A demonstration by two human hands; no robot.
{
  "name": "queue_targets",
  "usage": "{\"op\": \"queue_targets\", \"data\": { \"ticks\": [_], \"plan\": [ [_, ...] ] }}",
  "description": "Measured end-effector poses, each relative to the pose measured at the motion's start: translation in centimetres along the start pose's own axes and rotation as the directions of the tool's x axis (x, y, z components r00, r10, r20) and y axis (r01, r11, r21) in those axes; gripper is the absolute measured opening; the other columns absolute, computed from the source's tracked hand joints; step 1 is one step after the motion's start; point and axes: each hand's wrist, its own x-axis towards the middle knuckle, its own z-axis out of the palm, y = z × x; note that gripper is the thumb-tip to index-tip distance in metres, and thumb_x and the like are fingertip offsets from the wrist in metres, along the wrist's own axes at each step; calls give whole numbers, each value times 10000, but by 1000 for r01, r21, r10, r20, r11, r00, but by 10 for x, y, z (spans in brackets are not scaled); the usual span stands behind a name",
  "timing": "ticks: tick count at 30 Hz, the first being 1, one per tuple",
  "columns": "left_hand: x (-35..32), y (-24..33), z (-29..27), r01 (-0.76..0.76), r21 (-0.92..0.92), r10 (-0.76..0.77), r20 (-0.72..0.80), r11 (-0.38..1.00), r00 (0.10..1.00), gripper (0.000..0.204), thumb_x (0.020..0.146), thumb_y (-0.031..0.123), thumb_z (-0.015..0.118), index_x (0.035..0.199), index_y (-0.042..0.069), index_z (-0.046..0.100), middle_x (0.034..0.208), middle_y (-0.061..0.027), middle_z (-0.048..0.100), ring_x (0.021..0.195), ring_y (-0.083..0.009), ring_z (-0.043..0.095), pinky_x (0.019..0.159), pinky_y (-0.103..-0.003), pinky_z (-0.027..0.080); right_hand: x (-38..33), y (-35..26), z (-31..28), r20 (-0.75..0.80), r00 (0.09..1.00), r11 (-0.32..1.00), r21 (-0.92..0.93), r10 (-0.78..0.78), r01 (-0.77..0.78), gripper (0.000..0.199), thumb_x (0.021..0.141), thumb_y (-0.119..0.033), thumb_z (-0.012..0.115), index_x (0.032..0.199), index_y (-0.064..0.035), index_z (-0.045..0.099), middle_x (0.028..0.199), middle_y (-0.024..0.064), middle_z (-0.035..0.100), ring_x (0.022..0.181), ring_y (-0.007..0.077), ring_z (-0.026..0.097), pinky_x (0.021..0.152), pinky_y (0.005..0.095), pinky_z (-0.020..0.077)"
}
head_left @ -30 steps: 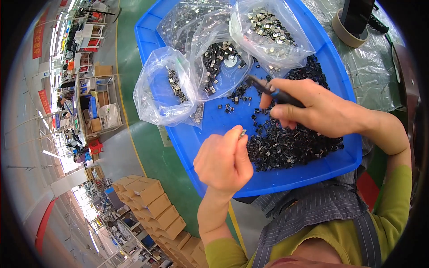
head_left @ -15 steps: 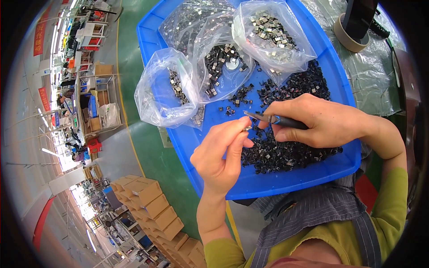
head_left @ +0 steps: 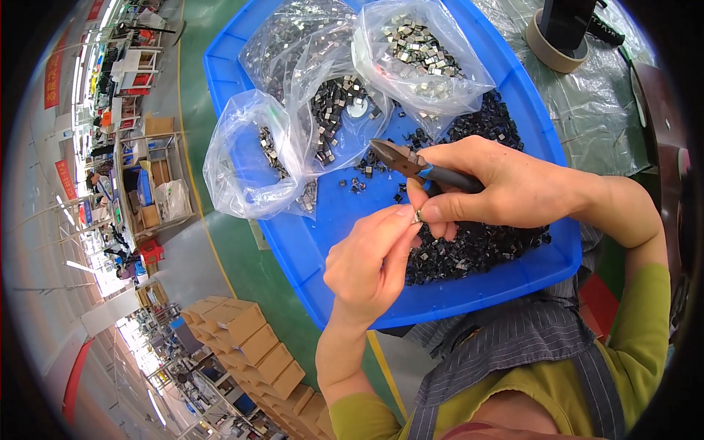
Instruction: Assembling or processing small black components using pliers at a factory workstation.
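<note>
The left hand (head_left: 370, 264) and right hand (head_left: 499, 192) pinch one tiny metal clip (head_left: 417, 216) between opposing fingertips, side cutters (head_left: 418, 167) tucked in the right palm; light, stiff, probably slippery, best gripped by its edges.

Person seen from above: both forearms bare, with olive-green sleeves (head_left: 645, 330) pushed up toward the elbows (the left one shows only near the lower edge). Over the green top lies a grey apron (head_left: 513, 352) with thin pale stripes, its straps crossing the chest.
</note>
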Motion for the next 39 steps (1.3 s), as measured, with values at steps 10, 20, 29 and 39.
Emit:
{"op": "queue_targets", "data": {
  "ticks": [10, 20, 29, 39],
  "plan": [
    [0, 2, -5, 134, -186, -132, 28, 973, 991, 252, 789, -116, 663, 1018, -17, 627, 876, -147, 677, 637, -156, 665, 530, -237, 536, 1, 2, 1, 20, 1000, 1000, 14, -19, 19, 155, 948, -134, 551, 958, 19, 532, 761, 70, 616, 727, 122, 606, 682, 272, 503],
    [0, 0, -4, 147, -185, -143, 35, 972, 989, 244, 789, -113, 666, 1010, -19, 623, 865, -144, 674, 636, -156, 664, 532, -238, 536, 2, 5, 0, 24, 1000, 1000, 10, -18, 18, 132, 956, -121, 532, 967, 9, 518, 762, 61, 600, 738, 111, 585, 691, 270, 491],
    [11, -10, -9, 454, -160, -467, -58, 877, 882, 83, 882, -24, 592, 962, -15, 611, 816, -79, 632, 650, -113, 640, 523, -228, 493, -29, 7, 18, -50, 940, 607, -775, -337, 176, 136, 805, -63, 562, 887, 23, 494, 809, 195, 615, 766, 387, 624, 656, 481, 500],
    [112, -7, 14, 415, -10, -409, 150, 910, 900, 93, 900, 50, 584, 972, 4, 620, 815, -57, 663, 651, -113, 653, 546, -234, 473, -43, 25, 9, -17, 907, 690, -655, -420, 307, 240, 783, -56, 629, 991, -2, 521, 900, 179, 582, 885, 374, 596, 759, 447, 483]
  ]
}}
